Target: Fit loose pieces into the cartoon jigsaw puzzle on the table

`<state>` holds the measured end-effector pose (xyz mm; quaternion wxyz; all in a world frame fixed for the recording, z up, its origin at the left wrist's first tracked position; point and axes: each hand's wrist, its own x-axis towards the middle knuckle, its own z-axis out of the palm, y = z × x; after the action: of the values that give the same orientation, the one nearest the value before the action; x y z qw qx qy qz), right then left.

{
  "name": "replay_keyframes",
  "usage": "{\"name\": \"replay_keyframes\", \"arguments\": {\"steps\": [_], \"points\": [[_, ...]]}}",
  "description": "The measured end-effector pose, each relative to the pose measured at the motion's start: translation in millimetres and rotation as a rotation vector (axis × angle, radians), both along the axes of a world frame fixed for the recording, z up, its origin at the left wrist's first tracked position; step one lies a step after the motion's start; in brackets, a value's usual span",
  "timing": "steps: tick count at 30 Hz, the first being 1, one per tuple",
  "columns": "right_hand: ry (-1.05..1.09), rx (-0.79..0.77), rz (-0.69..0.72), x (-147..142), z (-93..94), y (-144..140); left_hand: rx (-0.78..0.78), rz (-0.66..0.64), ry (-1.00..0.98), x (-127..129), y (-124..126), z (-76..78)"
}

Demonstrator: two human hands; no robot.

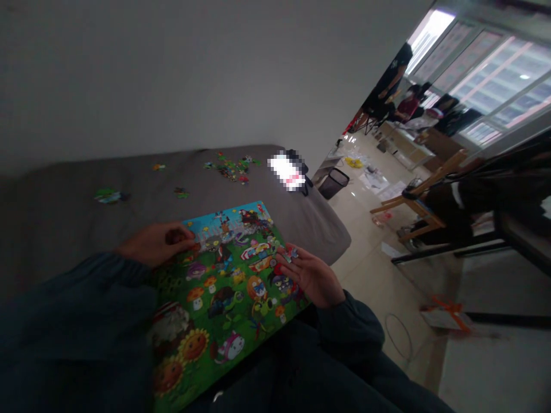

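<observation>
Puzzle board (224,287) lay on the person's lap, against the grey bed (64,201), and looked nearly full. The left hand (155,244) pressed its far corner with bent fingers. The right hand (312,275) pinched a small piece (291,252) just beside the board's right edge. Loose pieces (232,166) remained behind the board. No writing was readable.

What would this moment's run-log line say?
left hand: on puzzle board edge | right hand: holding puzzle piece | loose pieces: on grey bed
</observation>
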<state>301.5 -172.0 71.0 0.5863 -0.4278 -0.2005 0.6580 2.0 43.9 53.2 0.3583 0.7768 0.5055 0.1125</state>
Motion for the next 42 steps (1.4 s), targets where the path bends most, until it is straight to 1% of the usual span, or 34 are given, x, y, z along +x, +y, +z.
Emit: {"name": "replay_keyframes", "arguments": {"steps": [2, 5, 7, 10, 15, 21, 24, 28, 31, 37, 42], "points": [[-0.008, 0.006, 0.006, -1, -3.0, 0, 0.014, 0.027, 0.031, -4, -1, 1.5], [-0.031, 0.034, 0.027, 0, -7.0, -1, 0.125, 0.159, 0.051, -6, -2, 1.0], [-0.055, 0.050, 0.032, 1, -9.0, -1, 0.177, 0.223, 0.054, -6, -3, -0.4], [-0.066, 0.065, 0.023, 4, -10.0, -3, 0.199, 0.257, 0.069, -4, -3, -2.9], [-0.083, 0.080, -0.043, 6, -6.5, -12, 0.204, 0.271, 0.095, -4, -2, -5.9], [-0.075, 0.050, -0.057, 4, -2.4, -30, 0.186, 0.287, 0.123, -2, -1, -7.8], [-0.111, 0.020, -0.084, 5, -4.2, -36, 0.191, 0.315, 0.138, -2, 1, -12.2], [-0.149, 0.004, -0.123, 8, -9.5, -39, 0.250, 0.314, 0.132, -6, 6, -21.1], [-0.139, 0.019, -0.121, 10, -12.2, -40, 0.293, 0.309, 0.113, -7, 7, -24.6], [-0.112, 0.025, -0.115, 12, -12.4, -41, 0.300, 0.298, 0.115, -6, 7, -23.5], [-0.180, -0.002, -0.129, 13, -15.5, -40, 0.297, 0.297, 0.111, -6, 6, -22.7]]}}
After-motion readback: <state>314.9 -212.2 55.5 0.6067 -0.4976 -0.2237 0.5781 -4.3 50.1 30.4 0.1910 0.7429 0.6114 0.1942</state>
